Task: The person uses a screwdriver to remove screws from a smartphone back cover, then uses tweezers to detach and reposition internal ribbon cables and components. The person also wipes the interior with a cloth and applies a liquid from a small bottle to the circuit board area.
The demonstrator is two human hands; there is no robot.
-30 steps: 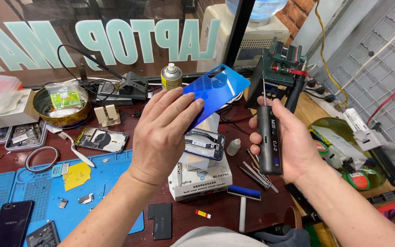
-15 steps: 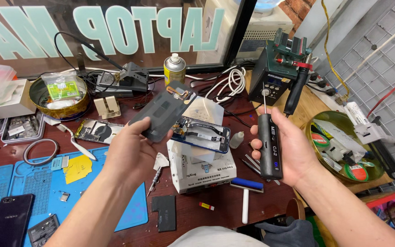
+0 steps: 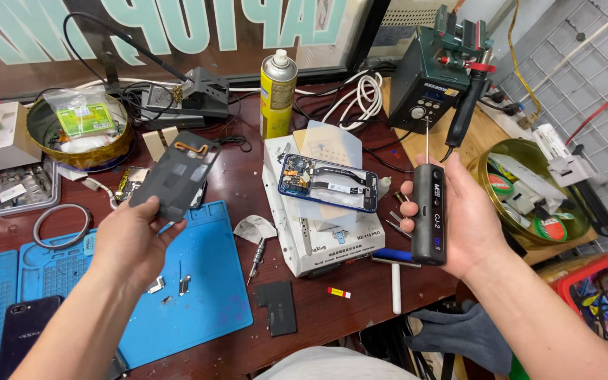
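- Left hand (image 3: 131,236) reaches forward over the blue mat (image 3: 198,281), fingers pinching the dark back cover (image 3: 175,174) at its near edge, tilted.
- Right hand (image 3: 452,214) grips the black screwdriver (image 3: 428,211) upright, tip up.
- Opened phone (image 3: 328,183) lies on the white box (image 3: 318,232) between the hands, untouched.

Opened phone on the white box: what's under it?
The phone lies on a pale sheet atop the white box. The box top beneath them is hidden.

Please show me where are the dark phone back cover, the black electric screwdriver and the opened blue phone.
Dark flat phone back cover (image 3: 176,172), head view: middle of its inner face.
Black cylindrical electric screwdriver (image 3: 428,211), head view: its body.
Opened blue phone (image 3: 328,183), head view: its exposed inside.
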